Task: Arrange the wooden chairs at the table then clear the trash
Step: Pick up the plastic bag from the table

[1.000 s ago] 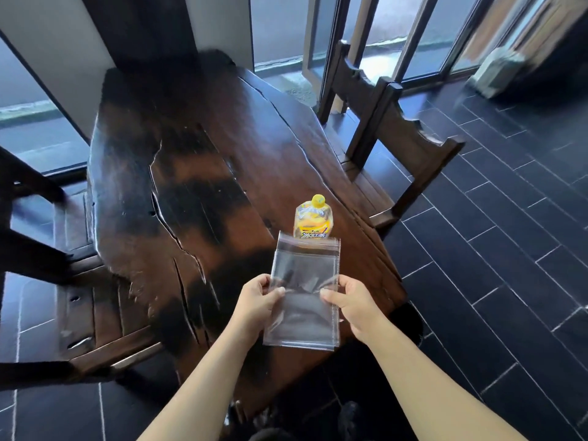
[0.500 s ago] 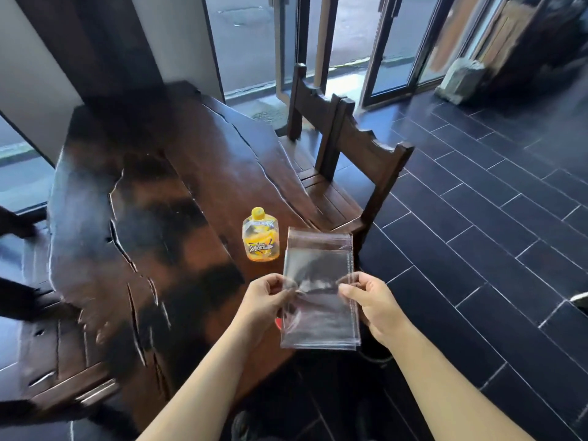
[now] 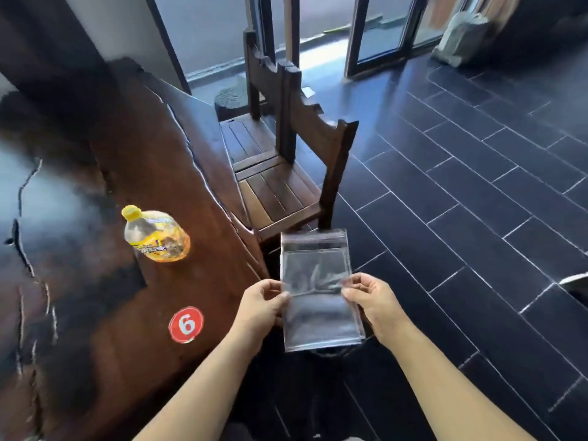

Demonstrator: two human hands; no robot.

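Observation:
I hold a clear plastic bag (image 3: pixel 318 291) in front of me, off the right corner of the dark wooden table (image 3: pixel 133 160). My left hand (image 3: pixel 261 305) pinches the bag's left edge and my right hand (image 3: pixel 374 300) pinches its right edge. A small bottle with a yellow cap and yellow label (image 3: pixel 156 235) stands on the table, left of the bag. Two dark wooden chairs stand along the table's right side: the nearer chair (image 3: pixel 286 189) just beyond the bag, the farther chair (image 3: pixel 254 90) behind it.
A round red sticker with the number 6 (image 3: pixel 186 324) is on the table near my left hand. Dark tiled floor (image 3: pixel 461 202) spreads to the right. Glass doors (image 3: pixel 375 27) run along the back, with a grey stone (image 3: pixel 461 38) at the far right.
My view has swung right: the table and bottle have slid left, the chairs and floor fill more of the view, and the red sticker has appeared. Both hands keep hold of the bag.

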